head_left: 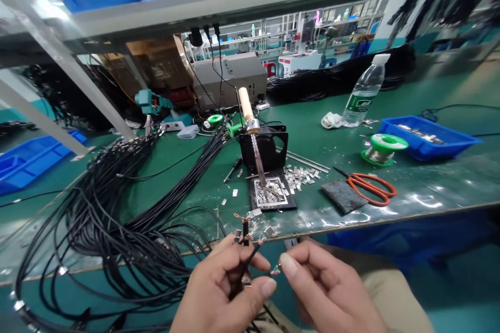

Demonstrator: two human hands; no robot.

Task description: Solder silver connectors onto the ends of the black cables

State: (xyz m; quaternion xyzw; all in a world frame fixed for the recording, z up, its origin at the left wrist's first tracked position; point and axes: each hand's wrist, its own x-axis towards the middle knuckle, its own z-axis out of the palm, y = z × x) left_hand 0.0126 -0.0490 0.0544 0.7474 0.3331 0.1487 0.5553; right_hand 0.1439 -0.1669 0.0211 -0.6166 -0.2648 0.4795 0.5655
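Note:
My left hand (221, 283) is closed around several black cables (252, 257), whose stripped ends with small metal tabs fan out above the fingers. Close beside it, my right hand (326, 289) pinches a small stripped wire end (276, 270) between thumb and forefinger; the fingers hide most of it. Just beyond the hands, a soldering iron (246, 106) with a pale handle slants tip-down over a dark plate of small metal pieces (271, 192). Loose metal tabs (302, 178) are scattered to the right of that plate.
A thick heap of black cables (117, 229) spills over the bench edge at left. Behind the iron stands a black fan (279, 138). Orange-handled scissors (377, 190), a solder spool (383, 150), a blue tray (433, 140) and a water bottle (363, 93) are on the right.

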